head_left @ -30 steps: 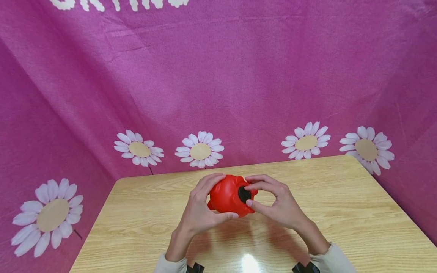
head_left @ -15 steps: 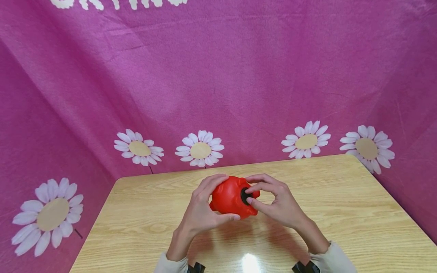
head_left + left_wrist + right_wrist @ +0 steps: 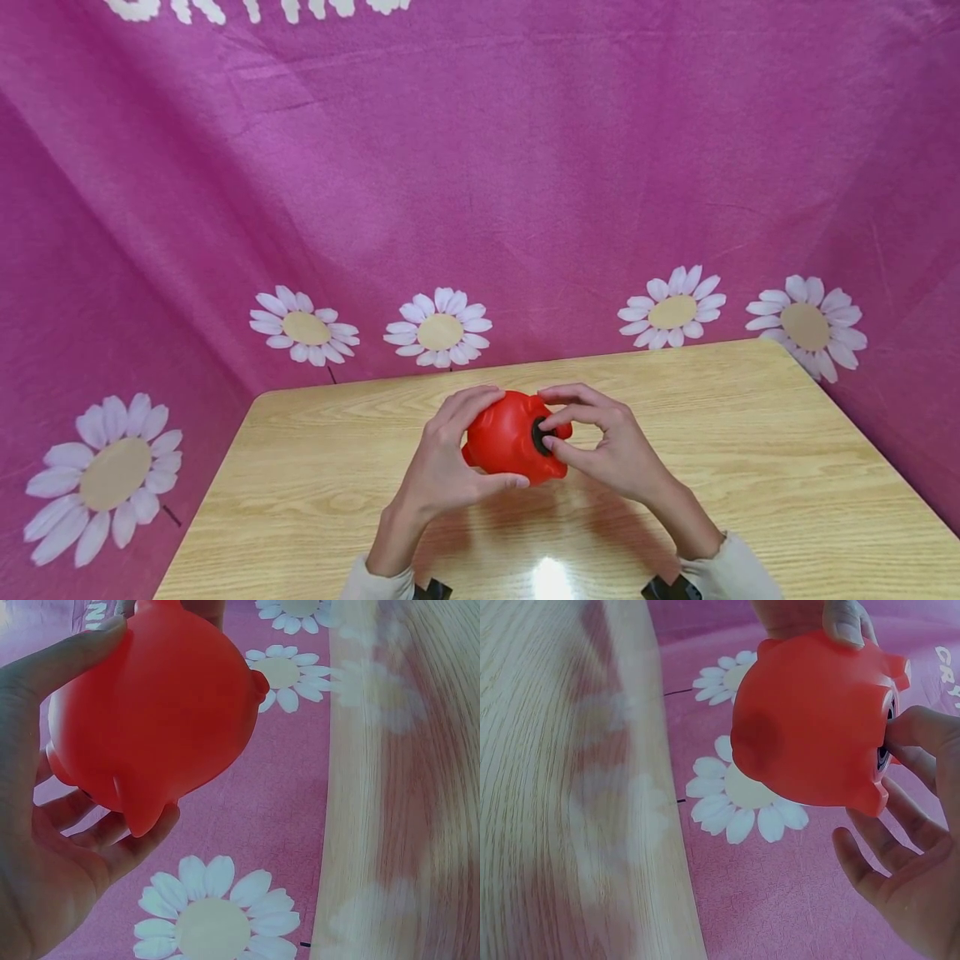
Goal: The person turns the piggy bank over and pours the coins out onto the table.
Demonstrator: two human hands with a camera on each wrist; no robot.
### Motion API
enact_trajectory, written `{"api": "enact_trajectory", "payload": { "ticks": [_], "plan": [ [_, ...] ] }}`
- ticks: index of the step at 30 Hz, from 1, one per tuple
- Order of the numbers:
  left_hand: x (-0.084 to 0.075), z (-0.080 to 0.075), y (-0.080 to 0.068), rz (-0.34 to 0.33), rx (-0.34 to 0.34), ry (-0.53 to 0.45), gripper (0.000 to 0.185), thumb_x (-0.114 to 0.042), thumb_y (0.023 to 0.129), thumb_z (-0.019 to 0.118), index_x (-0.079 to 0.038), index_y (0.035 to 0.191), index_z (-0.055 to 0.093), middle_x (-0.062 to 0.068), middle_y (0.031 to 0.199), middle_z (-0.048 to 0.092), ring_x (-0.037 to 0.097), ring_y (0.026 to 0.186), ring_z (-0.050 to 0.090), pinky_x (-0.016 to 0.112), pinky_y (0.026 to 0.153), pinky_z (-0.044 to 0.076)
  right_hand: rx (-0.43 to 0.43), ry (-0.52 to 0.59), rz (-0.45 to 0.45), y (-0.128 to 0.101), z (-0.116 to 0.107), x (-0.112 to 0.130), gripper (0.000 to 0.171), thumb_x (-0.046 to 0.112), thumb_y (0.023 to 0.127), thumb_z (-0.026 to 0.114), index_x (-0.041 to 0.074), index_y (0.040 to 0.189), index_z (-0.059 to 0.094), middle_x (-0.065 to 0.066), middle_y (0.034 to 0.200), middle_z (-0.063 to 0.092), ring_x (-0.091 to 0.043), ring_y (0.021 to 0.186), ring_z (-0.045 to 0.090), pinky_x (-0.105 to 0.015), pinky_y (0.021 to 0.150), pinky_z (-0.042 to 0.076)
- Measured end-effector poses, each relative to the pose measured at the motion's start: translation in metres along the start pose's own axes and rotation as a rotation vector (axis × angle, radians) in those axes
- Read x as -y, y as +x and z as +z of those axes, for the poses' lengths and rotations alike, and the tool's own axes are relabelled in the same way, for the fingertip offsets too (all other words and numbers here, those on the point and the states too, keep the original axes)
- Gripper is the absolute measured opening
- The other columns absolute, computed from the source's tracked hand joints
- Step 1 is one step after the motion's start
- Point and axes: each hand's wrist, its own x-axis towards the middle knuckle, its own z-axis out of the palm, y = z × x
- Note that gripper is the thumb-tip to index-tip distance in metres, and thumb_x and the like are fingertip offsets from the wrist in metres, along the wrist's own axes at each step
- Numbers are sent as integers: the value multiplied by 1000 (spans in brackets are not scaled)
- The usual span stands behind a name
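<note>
Cupping the red piggy bank (image 3: 506,437) between both hands, you held it just above the wooden table (image 3: 750,467). Your left hand (image 3: 442,467) wrapped its smooth, rounded plastic body, thumb underneath and fingers curled over the far side. Your right hand (image 3: 607,454) pinched the round black plug (image 3: 538,435) set in its belly, thumb and forefinger closed on it. Beyond your hands hung a pink fabric backdrop (image 3: 480,192) printed with white daisies.
</note>
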Motion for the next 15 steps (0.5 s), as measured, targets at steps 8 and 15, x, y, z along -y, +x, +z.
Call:
{"api": "enact_trajectory", "payload": {
  "ticks": [8, 15],
  "plan": [
    [0, 0, 0, 5, 7, -11, 87, -32, 70, 101, -24, 147, 62, 0, 148, 62, 24, 136, 60, 39, 95, 66, 1, 7, 0, 0, 0, 1, 29, -4, 85, 85, 23, 97, 84, -4, 134, 72, -24, 125, 68, -23, 101, 59],
    [1, 0, -1, -4, 17, -21, 86, -32, 70, 101, -23, 146, 63, 0, 148, 62, 23, 137, 60, 38, 96, 65, 13, 14, -5, 0, 0, 1, 29, -5, 85, 85, 22, 96, 83, -4, 138, 69, -26, 126, 67, -23, 100, 60]
  ]
}}
